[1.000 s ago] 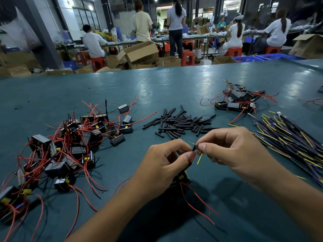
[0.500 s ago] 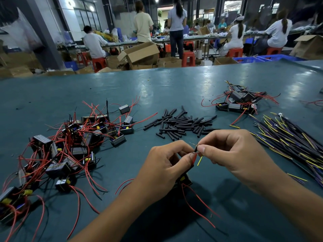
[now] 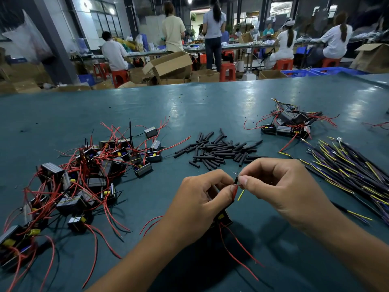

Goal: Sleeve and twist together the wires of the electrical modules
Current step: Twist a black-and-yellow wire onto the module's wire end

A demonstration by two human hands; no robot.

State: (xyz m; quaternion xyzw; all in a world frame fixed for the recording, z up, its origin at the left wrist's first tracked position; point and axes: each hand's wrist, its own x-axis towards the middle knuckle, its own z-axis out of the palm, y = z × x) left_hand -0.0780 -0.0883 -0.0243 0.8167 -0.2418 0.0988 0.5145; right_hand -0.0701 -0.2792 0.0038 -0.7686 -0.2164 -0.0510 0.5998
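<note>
My left hand pinches a red wire just below its bare end and holds a small black module under the palm; two more red leads trail from it onto the table. My right hand pinches the wire ends between thumb and forefinger, together with a yellow-striped wire whose yellow tip sticks out below. The two hands meet fingertip to fingertip above the green table. Whether a black sleeve sits on the joint I cannot tell.
A heap of black sleeves lies just beyond my hands. A pile of modules with red wires fills the left; a smaller pile of modules is far right. A bundle of purple-yellow wires lies right. Several people work at benches behind.
Both hands stay together at the wire ends; the right thumb and forefinger have shifted slightly on the joint. Nothing else on the table has moved.
</note>
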